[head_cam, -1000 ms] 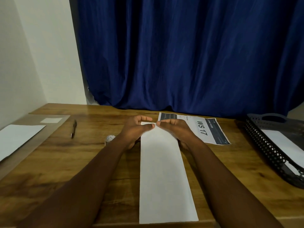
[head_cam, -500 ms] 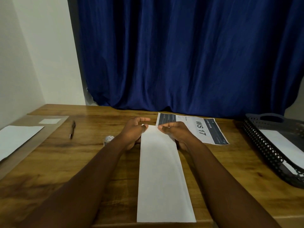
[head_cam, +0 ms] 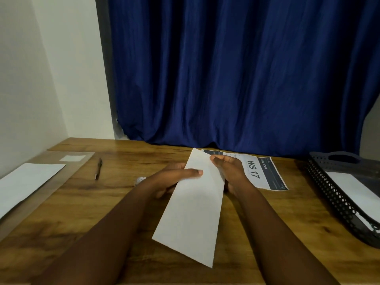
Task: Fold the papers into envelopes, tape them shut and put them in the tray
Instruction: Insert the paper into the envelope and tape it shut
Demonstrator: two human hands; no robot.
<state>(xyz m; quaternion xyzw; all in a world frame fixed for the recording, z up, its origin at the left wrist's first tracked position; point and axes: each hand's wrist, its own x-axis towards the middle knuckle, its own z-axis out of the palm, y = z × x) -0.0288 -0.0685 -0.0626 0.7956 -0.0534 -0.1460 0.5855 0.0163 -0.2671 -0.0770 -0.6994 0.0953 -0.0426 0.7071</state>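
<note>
A long white folded paper point(head_cam: 193, 212) is lifted off the wooden table and tilted, its near end pointing down to the right. My left hand point(head_cam: 174, 177) grips its left edge near the far end, thumb on top. My right hand point(head_cam: 230, 171) pinches the right edge at the far end. A black mesh tray point(head_cam: 329, 194) stands at the right with a white paper point(head_cam: 353, 190) lying in it. A small roll of tape point(head_cam: 140, 179) peeks out beside my left wrist, mostly hidden.
A printed sheet marked WS 17 point(head_cam: 261, 171) lies behind my right hand. A pen point(head_cam: 98, 168) lies at the left. Blank white paper point(head_cam: 26, 184) rests on a board at the far left. A blue curtain hangs behind the table.
The folded paper lay flat on the table with both hands at its far end; now both hands have lifted it and turned it askew.
</note>
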